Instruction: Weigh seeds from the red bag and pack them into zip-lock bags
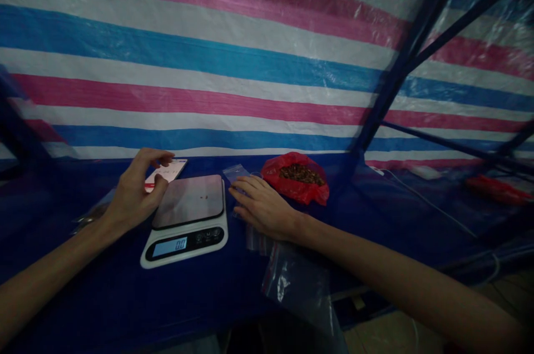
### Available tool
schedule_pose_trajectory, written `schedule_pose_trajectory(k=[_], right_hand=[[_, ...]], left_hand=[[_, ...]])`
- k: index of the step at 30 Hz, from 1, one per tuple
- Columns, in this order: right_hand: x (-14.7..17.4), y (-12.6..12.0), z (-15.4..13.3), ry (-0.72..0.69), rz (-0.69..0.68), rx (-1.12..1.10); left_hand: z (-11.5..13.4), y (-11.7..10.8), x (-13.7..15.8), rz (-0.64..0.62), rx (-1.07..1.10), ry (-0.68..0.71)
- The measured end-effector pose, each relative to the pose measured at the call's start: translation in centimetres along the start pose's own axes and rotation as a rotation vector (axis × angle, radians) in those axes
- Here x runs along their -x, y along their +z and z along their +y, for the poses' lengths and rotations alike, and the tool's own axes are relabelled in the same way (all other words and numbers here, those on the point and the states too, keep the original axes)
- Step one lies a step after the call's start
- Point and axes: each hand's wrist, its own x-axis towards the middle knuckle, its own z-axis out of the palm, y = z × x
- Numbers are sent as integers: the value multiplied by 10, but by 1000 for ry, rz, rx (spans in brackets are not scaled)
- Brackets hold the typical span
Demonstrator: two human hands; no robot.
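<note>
Red bag (307, 195) — striped sheet (233, 53)

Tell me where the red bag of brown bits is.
In the head view, the red bag sits just right of centre on the blue surface, beyond the right hand and near the striped sheet.

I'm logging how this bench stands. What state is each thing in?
Digital scale: on, reading 0.0, small specks on its plate.
Phone: screen lit.
Red bag: open, holding brown pieces.
Large clear bag: looks flat.
Left hand: raised, thumb and fingers apart.
Right hand: over small clear bags, grip unclear.
</note>
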Motion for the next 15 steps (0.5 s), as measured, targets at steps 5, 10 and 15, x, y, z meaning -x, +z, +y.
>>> schedule_pose_trajectory(k=[5, 10, 15], right_hand=[[0, -11, 13, 60, 236, -134], [5, -30, 31, 254, 352, -274], [8, -30, 40, 308, 297, -332]], left_hand=[[-4, -1, 0, 31, -6, 8], [-5, -1, -2, 56, -6, 42], [-6, 1, -1, 56, -8, 40]])
